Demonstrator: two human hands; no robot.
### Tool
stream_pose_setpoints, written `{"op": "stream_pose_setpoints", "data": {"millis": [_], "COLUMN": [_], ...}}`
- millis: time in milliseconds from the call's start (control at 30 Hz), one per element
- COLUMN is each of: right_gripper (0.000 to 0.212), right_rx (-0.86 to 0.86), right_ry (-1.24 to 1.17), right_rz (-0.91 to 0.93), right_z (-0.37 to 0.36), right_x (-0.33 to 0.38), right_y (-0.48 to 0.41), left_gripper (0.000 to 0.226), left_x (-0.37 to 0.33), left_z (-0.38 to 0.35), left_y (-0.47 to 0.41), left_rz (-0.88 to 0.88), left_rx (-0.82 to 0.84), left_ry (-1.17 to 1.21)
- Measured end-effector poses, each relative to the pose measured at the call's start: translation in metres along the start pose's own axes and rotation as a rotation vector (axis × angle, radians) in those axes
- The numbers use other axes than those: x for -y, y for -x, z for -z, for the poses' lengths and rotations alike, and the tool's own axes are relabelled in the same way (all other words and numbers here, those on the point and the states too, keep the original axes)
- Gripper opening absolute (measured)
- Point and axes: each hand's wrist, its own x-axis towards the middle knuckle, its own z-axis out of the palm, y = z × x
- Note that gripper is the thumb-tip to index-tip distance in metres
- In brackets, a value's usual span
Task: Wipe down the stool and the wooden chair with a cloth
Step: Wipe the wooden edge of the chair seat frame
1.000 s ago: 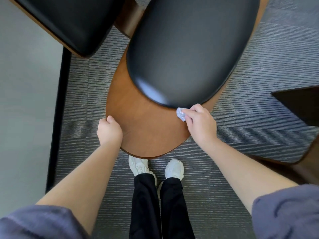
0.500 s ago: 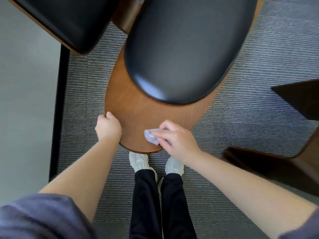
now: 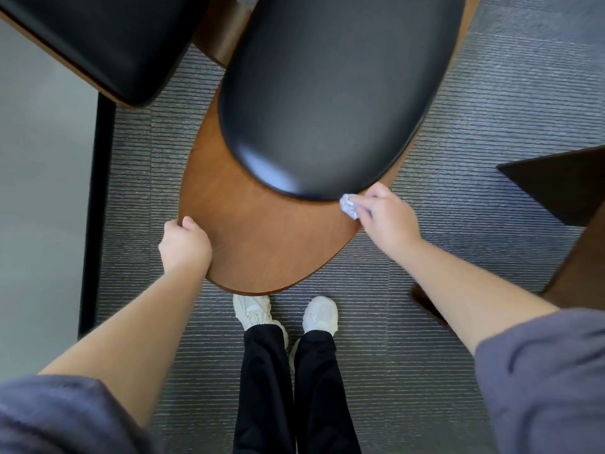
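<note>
The chair is seen from above and behind. Its brown wooden shell is rounded toward the viewer, and a black pad is set on the shell's upper part.

The shell's left rim is gripped by the left hand. One digit is laid over the rim onto the wood and the others are curled beneath it, out of sight.

A small, crumpled, pale cloth is pinched in the bent fingers of the right hand. The cloth is held against the wood near the shell's right rim, just below the pad's lower edge. It appears to touch the pad's edge as well, though this cannot be told for sure. Both forearms are stretched forward from grey sleeves.

A second black-padded seat with a wooden edge is seen at the upper left, close beside the chair. Whether it is the stool cannot be made out.

Grey ribbed carpet is spread under everything. At the left it is bounded by a black strip, and a pale floor lies beyond that. White shoes and black trousers are seen directly below the shell's near edge. Dark wooden furniture is cut off by the right border.
</note>
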Motion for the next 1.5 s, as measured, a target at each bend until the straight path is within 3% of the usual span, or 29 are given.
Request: {"op": "stream_pose_setpoints", "data": {"millis": [67, 200, 267, 333, 433, 567, 700, 833, 1000, 1133, 1267, 1400, 1500], "right_gripper": [0.024, 0.03, 0.028, 0.028, 0.023, 0.02, 0.017, 0.018, 0.016, 0.017, 0.023, 0.018, 0.019], "right_rx": [0.022, -0.073, -0.115, -0.088, 0.027, -0.012, 0.111, 0.009, 0.186, 0.093, 0.352, 0.136, 0.222], "right_ry": [0.077, 0.082, 0.057, 0.059, 0.009, -0.002, -0.113, -0.094, -0.119, -0.153, -0.309, -0.279, -0.268], "right_rz": [-0.073, -0.404, -0.455, -0.353, -0.059, -0.107, 0.251, 0.037, 0.36, 0.218, 0.534, 0.314, 0.462], "right_z": [0.006, 0.015, 0.01, 0.001, -0.006, -0.001, -0.019, -0.014, -0.017, -0.013, -0.017, -0.029, -0.04], "right_x": [-0.013, -0.022, -0.015, 0.001, 0.021, 0.034, 0.074, 0.057, 0.085, 0.083, 0.122, 0.121, 0.15], "right_y": [-0.01, -0.027, -0.029, -0.018, 0.011, 0.011, 0.039, 0.019, 0.047, 0.026, 0.055, 0.009, 0.008], "left_gripper": [0.047, 0.047, 0.047, 0.047, 0.047, 0.046, 0.046, 0.046, 0.045, 0.046, 0.046, 0.043, 0.044], "left_x": [0.001, 0.0, 0.001, 0.002, 0.001, 0.001, 0.002, 0.003, 0.004, 0.005, 0.011, 0.009, 0.003], "left_z": [0.0, 0.0, 0.0, 0.0, 0.001, 0.001, 0.002, 0.003, 0.002, 0.005, 0.003, 0.007, 0.009], "left_y": [0.0, 0.0, 0.0, -0.001, -0.001, 0.0, -0.001, -0.003, -0.003, -0.007, -0.018, -0.033, -0.045], "left_rz": [-0.004, -0.007, -0.005, 0.003, 0.01, 0.002, 0.002, 0.004, 0.01, 0.025, 0.09, 0.215, 0.237], "left_rx": [0.001, 0.001, 0.0, 0.005, 0.013, 0.015, 0.021, 0.038, 0.064, 0.127, 0.227, 0.311, 0.36], "left_ry": [-0.006, 0.0, 0.002, 0.009, 0.024, 0.031, 0.056, 0.096, 0.15, 0.21, 0.349, 0.483, 0.513]}}
